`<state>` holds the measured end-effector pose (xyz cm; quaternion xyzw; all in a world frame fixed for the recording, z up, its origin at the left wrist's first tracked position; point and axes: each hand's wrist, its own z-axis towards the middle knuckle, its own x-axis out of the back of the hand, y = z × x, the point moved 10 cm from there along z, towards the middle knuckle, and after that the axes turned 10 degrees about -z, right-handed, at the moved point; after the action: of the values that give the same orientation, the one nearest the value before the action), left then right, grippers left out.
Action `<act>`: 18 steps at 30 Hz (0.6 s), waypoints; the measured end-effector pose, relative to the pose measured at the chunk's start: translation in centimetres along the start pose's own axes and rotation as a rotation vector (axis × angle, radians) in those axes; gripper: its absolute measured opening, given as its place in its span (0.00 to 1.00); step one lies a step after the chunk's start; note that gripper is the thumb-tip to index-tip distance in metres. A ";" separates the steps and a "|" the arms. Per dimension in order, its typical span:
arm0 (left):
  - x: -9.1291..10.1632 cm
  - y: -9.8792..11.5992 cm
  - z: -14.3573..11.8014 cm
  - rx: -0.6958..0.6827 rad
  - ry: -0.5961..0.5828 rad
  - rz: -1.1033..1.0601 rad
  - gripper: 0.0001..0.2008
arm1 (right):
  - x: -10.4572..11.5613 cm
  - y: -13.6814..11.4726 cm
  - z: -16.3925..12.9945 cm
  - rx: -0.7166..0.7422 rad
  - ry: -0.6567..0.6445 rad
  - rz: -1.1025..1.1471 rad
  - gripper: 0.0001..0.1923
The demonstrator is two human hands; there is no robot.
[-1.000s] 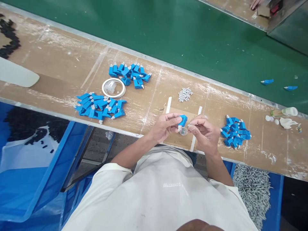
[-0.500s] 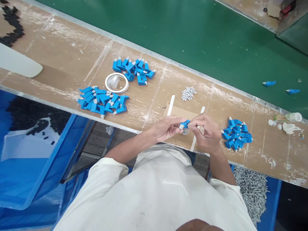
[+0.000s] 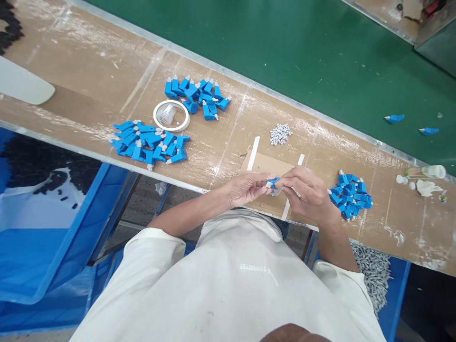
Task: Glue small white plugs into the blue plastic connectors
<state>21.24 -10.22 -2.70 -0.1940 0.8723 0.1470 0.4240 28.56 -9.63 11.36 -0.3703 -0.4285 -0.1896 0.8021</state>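
My left hand [image 3: 248,188] pinches a small blue plastic part [image 3: 274,181] with a whitish tip, over the front of the bench. My right hand [image 3: 302,192] is closed, its thumb and fingertips pressed together against the right end of that part. What lies between the right fingertips is hidden. Just beneath the hands a small clear round thing [image 3: 275,192] shows in part. It rests on a brown board [image 3: 272,164] between two white strips. Beyond the board lies a heap of tiny light-grey pieces [image 3: 280,134].
Blue parts lie in a right heap [image 3: 351,194], a left heap [image 3: 149,145] and a back heap [image 3: 199,95]. A white tape ring [image 3: 171,115] surrounds a clear piece. A clear bottle [image 3: 425,172] lies far right. Behind runs a green surface [image 3: 285,52]; blue bins [image 3: 32,256] stand below.
My right hand has shifted slightly left, and its fingers now cover more of the blue part's right end. The right elbow has swung outward. The whole view has shifted a little.
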 end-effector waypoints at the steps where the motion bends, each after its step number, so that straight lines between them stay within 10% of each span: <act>1: 0.0 -0.1 0.0 0.007 -0.004 0.009 0.07 | 0.0 0.4 0.1 -0.020 -0.012 0.058 0.07; 18: 0.3 -0.3 0.3 -0.088 -0.057 0.176 0.14 | -1.8 3.1 1.1 -0.092 -0.151 0.347 0.13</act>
<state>21.43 -10.46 -3.18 -0.1309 0.8662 0.2275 0.4253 28.92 -6.78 8.94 -0.4881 -0.4080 -0.0398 0.7706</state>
